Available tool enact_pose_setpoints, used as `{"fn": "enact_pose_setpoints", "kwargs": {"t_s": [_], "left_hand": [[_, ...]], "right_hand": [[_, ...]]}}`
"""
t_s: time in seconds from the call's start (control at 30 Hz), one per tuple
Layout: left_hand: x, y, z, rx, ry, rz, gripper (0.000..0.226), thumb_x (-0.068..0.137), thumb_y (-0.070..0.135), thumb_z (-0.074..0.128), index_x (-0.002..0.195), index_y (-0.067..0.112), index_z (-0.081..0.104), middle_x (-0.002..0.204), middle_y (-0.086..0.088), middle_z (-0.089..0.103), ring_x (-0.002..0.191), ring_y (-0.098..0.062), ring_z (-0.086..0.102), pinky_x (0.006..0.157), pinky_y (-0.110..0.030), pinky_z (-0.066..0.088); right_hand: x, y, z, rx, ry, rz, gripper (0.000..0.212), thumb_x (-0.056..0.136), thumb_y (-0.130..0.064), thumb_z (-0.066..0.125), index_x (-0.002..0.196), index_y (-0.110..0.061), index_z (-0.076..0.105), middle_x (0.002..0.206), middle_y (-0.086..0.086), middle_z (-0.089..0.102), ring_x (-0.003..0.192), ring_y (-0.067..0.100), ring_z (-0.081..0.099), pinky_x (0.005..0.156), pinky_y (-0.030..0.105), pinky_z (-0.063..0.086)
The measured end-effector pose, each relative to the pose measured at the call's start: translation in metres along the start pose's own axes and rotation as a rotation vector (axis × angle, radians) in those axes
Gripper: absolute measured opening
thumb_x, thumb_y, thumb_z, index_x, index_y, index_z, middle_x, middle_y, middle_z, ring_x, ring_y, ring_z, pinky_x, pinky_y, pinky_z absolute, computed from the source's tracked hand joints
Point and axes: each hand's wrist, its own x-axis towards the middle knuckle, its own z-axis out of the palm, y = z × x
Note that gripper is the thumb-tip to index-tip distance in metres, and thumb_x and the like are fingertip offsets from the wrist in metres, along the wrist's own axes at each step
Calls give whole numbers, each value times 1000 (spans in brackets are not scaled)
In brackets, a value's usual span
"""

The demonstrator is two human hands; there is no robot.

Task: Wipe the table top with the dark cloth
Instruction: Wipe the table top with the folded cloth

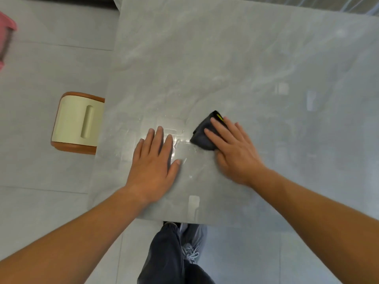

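Note:
A glossy grey marble-look table top (235, 64) fills most of the view. The dark cloth (202, 134), folded, with a small yellow mark at its far tip, lies on it near the front middle. My right hand (233, 148) presses flat on the cloth, fingers spread over its right half. My left hand (153, 160) rests palm-down on the bare table just left of the cloth, fingers apart, holding nothing. A wet, shiny patch (174, 132) lies between the two hands.
A cream stool with a brown rim (75, 124) stands on the floor against the table's left edge. A pink object (6, 33) sits at the far left. My legs and shoes (180, 253) are below the table's front edge.

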Motion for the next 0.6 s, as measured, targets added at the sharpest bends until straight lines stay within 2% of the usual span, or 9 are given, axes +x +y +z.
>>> {"fn": "enact_pose_setpoints", "kwargs": {"t_s": [0.07,0.17,0.23,0.3,0.4,0.43,0.53,0.6], "left_hand": [[0,0,1,16,-18,2,71,100,58,12,159,20,2,166,-6,-17,151,-23,-21,122,-41,-11],[0,-3,3,22,-32,7,71,102,57,18,159,20,-2,166,-6,-20,151,-23,-24,122,-43,-11],[0,-5,5,21,-39,9,71,102,56,19,159,20,-4,165,-6,-22,150,-23,-25,122,-42,-13],[0,-6,6,12,-44,9,71,102,56,20,159,21,-6,165,-5,-23,150,-22,-26,121,-41,-14],[0,-6,5,-6,-42,9,70,103,55,20,159,21,-5,165,-5,-23,150,-21,-26,122,-41,-13],[-1,-7,5,-12,-36,12,69,103,54,20,159,21,-3,165,-5,-21,150,-21,-24,122,-40,-13],[-8,-13,6,-26,4,1,67,103,54,20,159,22,4,167,-6,-16,152,-21,-20,122,-41,-12],[-16,-20,8,2,27,-3,66,103,54,20,159,21,7,167,-8,-13,152,-23,-18,122,-43,-12]], "right_hand": [[14,7,-7,46,40,159,61,91,-28,36,151,-22,41,165,3,24,152,32,18,122,54,17],[11,-14,-1,96,102,377,59,95,-26,38,155,-23,33,167,2,17,154,33,9,125,48,6],[-13,-36,13,48,120,318,58,97,-26,42,154,-22,34,166,4,20,153,34,11,124,50,10],[-43,-46,23,21,55,166,57,98,-28,44,154,-22,35,166,3,21,154,32,10,124,52,12],[-61,-29,19,34,24,29,55,96,-27,43,151,-22,42,165,2,25,154,30,14,123,52,16],[-61,-24,17,50,36,68,56,96,-27,41,151,-22,42,165,2,25,154,29,14,123,52,16],[-59,-32,16,122,112,373,57,96,-26,39,153,-24,37,166,1,20,154,29,10,125,48,7],[-67,-57,24,130,166,461,58,94,-24,42,152,-23,38,166,2,21,154,32,11,125,48,7]]}}
